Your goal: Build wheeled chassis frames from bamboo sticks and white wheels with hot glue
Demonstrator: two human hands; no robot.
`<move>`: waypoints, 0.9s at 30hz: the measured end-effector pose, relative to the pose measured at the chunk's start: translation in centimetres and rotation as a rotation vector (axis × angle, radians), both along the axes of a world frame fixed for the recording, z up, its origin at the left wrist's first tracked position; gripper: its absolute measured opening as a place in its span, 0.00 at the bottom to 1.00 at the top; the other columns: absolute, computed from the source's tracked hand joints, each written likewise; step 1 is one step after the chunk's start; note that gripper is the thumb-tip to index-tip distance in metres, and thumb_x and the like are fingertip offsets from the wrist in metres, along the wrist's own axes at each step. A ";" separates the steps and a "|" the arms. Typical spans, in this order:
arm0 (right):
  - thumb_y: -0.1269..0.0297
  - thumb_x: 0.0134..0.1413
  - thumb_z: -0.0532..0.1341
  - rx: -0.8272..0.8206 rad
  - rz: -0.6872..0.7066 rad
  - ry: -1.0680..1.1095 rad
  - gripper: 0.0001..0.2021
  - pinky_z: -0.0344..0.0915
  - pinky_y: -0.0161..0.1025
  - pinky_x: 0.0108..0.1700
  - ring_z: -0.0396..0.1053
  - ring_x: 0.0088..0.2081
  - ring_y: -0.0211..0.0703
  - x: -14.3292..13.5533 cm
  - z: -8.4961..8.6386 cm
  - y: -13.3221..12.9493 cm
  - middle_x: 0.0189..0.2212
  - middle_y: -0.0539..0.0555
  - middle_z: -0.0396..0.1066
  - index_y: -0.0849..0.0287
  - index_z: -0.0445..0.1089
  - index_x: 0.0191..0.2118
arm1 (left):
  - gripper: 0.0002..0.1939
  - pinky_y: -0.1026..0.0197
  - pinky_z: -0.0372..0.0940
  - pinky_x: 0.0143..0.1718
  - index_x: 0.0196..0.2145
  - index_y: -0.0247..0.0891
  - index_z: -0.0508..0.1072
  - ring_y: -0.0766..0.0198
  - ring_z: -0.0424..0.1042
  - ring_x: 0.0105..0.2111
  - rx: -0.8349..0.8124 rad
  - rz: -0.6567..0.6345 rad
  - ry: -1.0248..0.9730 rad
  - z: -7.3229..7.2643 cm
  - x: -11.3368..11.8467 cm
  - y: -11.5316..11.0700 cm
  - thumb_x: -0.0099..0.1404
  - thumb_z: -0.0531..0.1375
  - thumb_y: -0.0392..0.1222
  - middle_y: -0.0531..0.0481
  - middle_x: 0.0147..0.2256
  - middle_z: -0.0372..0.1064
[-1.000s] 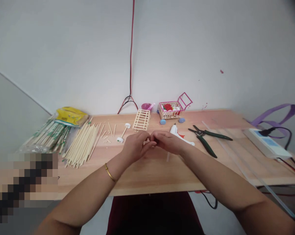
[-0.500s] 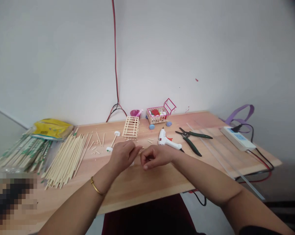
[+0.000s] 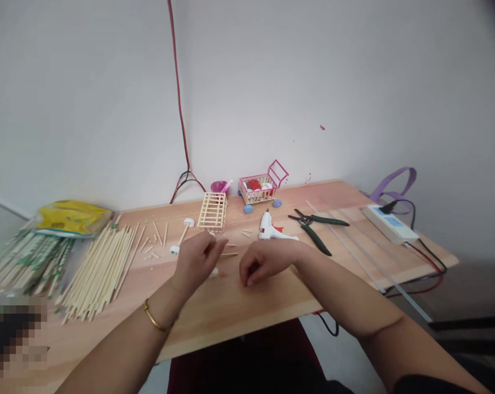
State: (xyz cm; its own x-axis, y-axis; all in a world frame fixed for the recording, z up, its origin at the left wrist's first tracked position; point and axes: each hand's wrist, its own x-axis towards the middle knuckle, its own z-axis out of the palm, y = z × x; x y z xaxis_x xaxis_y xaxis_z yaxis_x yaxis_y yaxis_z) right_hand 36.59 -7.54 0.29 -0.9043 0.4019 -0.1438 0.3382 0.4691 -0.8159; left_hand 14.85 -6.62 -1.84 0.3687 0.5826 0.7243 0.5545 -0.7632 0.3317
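Where a smooth grey-white wall [image 3: 247,82] meets the pinkish-grained wooden table [image 3: 214,328], a magenta-rimmed cart [image 3: 259,198] on blue wheels [image 3: 248,209] stands near a pale, latticed stick frame [image 3: 212,212]; the left hand [image 3: 198,260], fingers curled under, is just in front of that frame, beside a wooden axle [image 3: 183,235] with round white ends; the right hand [image 3: 268,261], apart from the left hand, makes a loose fist near the white plastic glue gun [image 3: 267,227]; whether either grips anything, I cannot tell; straight, smooth sticks [image 3: 103,268] lie heaped by a glossy yellow packet [image 3: 73,218]; green-handled pliers [image 3: 309,220] lie splayed left of translucent rods [image 3: 346,247]; white pieces [image 3: 214,272] by the left hand are mostly covered; pixel blocks [image 3: 9,345] mask the lower left corner.
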 end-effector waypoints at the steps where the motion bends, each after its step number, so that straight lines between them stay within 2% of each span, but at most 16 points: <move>1: 0.63 0.57 0.59 0.089 -0.117 -0.029 0.09 0.62 0.30 0.37 0.70 0.34 0.35 0.4 0.2 0.2 0.33 0.51 0.74 0.61 0.73 0.38 | 0.17 0.64 0.51 0.23 0.20 0.38 0.59 0.70 0.56 0.18 -0.020 0.033 -0.037 0.1 -0.1 0.2 0.65 0.57 0.42 0.57 0.17 0.55; 4: 0.62 0.61 0.54 0.522 -0.643 -0.242 0.11 0.60 0.32 0.40 0.69 0.38 0.37 1.3 0.3 1.4 0.37 0.52 0.74 0.59 0.71 0.42 | 0.17 0.65 0.51 0.24 0.20 0.38 0.60 0.70 0.57 0.19 -0.037 0.131 -0.123 0.4 -0.6 0.8 0.65 0.57 0.43 0.57 0.17 0.56; 5: 0.63 0.61 0.53 0.594 -0.743 -0.307 0.11 0.59 0.35 0.42 0.69 0.40 0.40 1.4 0.1 1.8 0.39 0.55 0.74 0.60 0.71 0.42 | 0.17 0.65 0.51 0.24 0.20 0.38 0.60 0.70 0.56 0.19 -0.039 0.163 -0.146 0.4 -0.8 1.1 0.64 0.57 0.43 0.57 0.17 0.55; 7: 0.62 0.59 0.56 0.661 -0.834 -0.406 0.11 0.56 0.42 0.45 0.67 0.43 0.48 1.2 -0.7 2.6 0.40 0.60 0.73 0.62 0.71 0.41 | 0.17 0.65 0.51 0.24 0.20 0.38 0.60 0.70 0.56 0.19 -0.052 0.239 -0.198 0.6 -1.3 1.7 0.64 0.57 0.44 0.57 0.17 0.54; 10: 0.60 0.54 0.59 0.691 -0.830 -0.508 0.10 0.51 0.48 0.47 0.66 0.45 0.55 0.4 -1.9 3.2 0.39 0.62 0.74 0.61 0.72 0.36 | 0.17 0.65 0.52 0.25 0.21 0.38 0.62 0.70 0.56 0.20 -0.113 0.339 -0.327 0.6 -2.2 2.8 0.65 0.56 0.47 0.57 0.18 0.56; 14: 0.65 0.54 0.57 0.701 -0.784 -0.591 0.08 0.49 0.49 0.46 0.67 0.42 0.54 -0.5 -2.6 3.4 0.36 0.62 0.74 0.61 0.72 0.34 | 0.18 0.65 0.52 0.25 0.21 0.37 0.62 0.69 0.57 0.20 -0.149 0.361 -0.353 0.2 -2.8 3.7 0.64 0.57 0.47 0.57 0.18 0.56; 19: 0.70 0.53 0.54 0.678 -0.731 -0.624 0.10 0.49 0.47 0.45 0.69 0.39 0.50 -0.6 -2.5 3.5 0.37 0.60 0.75 0.60 0.71 0.39 | 0.15 0.64 0.53 0.26 0.23 0.37 0.65 0.68 0.59 0.22 -0.165 0.248 -0.178 -0.4 -2.2 3.3 0.64 0.56 0.46 0.55 0.20 0.60; 24: 0.71 0.49 0.56 0.683 -0.687 -0.586 0.10 0.50 0.45 0.44 0.69 0.38 0.50 -0.5 -2.6 3.3 0.35 0.59 0.75 0.61 0.71 0.37 | 0.08 0.63 0.59 0.33 0.29 0.38 0.69 0.64 0.66 0.31 -0.118 -0.002 0.053 -0.1 -0.9 1.9 0.64 0.57 0.43 0.49 0.30 0.68; 25: 0.71 0.48 0.56 0.684 -0.681 -0.568 0.10 0.50 0.44 0.44 0.69 0.38 0.50 -0.5 -2.6 3.2 0.35 0.59 0.75 0.60 0.71 0.37 | 0.07 0.63 0.60 0.34 0.30 0.38 0.70 0.64 0.66 0.32 -0.114 -0.025 0.056 0.0 -0.8 1.8 0.64 0.57 0.42 0.49 0.31 0.69; 27: 0.71 0.47 0.56 0.688 -0.676 -0.530 0.10 0.50 0.43 0.43 0.69 0.38 0.49 -0.6 -2.6 3.2 0.35 0.58 0.75 0.60 0.71 0.37 | 0.06 0.63 0.60 0.34 0.31 0.38 0.70 0.65 0.66 0.31 -0.122 0.029 -0.017 0.2 -1.0 1.8 0.64 0.57 0.41 0.49 0.31 0.69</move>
State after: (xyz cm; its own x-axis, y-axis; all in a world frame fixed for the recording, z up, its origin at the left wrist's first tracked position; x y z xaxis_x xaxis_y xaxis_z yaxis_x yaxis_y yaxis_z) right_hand 36.03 -4.37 -2.36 -0.3577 0.9338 -0.0039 0.9265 0.3543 -0.1265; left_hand 13.90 -4.78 -1.61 0.3390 0.6770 0.6533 0.5690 -0.7006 0.4307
